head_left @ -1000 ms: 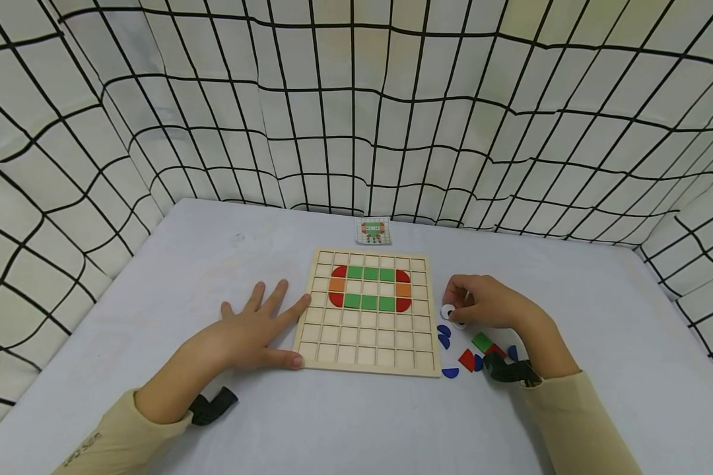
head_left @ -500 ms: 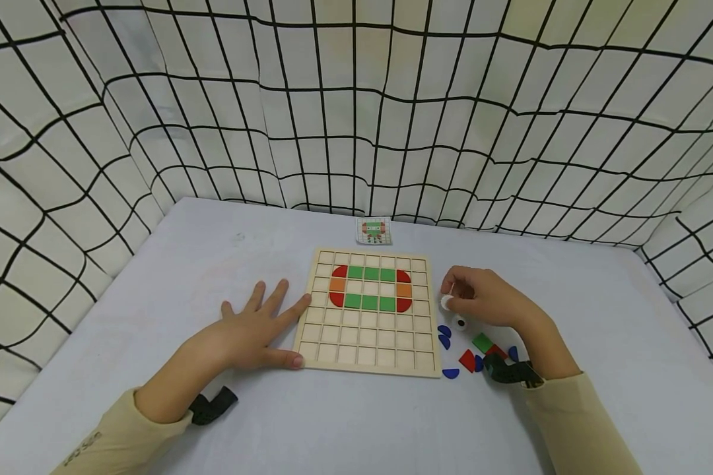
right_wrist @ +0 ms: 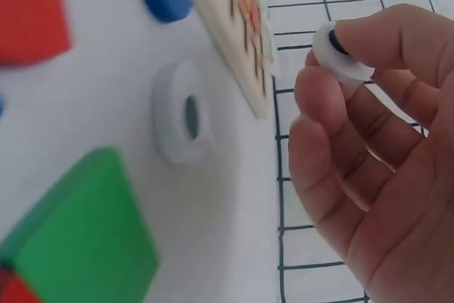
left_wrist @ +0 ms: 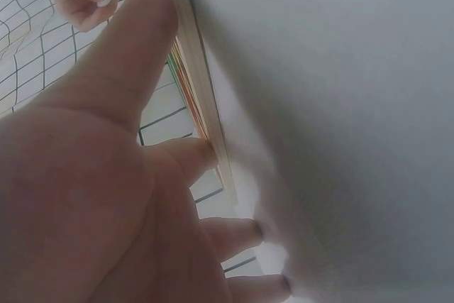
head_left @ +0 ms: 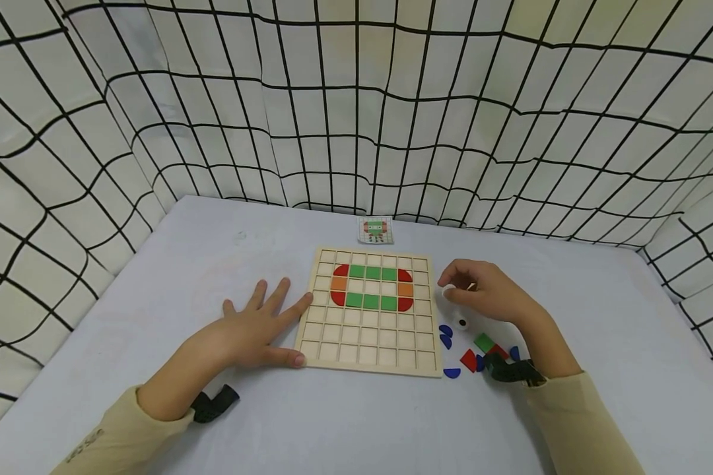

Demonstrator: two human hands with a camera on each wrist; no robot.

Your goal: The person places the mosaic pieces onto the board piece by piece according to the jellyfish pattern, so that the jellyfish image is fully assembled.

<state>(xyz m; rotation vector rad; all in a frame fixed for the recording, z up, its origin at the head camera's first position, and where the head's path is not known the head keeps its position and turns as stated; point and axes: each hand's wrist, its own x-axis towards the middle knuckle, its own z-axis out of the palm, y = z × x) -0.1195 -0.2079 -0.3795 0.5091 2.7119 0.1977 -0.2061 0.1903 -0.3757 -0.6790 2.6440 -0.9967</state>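
My right hand (head_left: 488, 290) pinches a round white eye piece (right_wrist: 343, 60) with a black dot between thumb and fingertips, lifted off the table just right of the wooden grid board (head_left: 368, 338). A matching white eye piece (head_left: 462, 322) lies on the table below that hand. My left hand (head_left: 258, 335) is spread out, its thumb and a fingertip touching the board's left edge. Set in the board is a ring of green tiles (head_left: 372, 272), orange squares (head_left: 339, 284) and red rounded corners (head_left: 405, 304).
Right of the board lie several blue half-rounds (head_left: 451, 373), a green square (head_left: 484, 342) and red pieces (head_left: 469, 360). A small printed card (head_left: 375, 230) lies behind the board. Black netting (head_left: 356, 138) over white cloth borders the table's back and sides.
My right hand has risen and shifted slightly away from me with one eye piece, uncovering the other on the table. The left hand stays at the board's edge.
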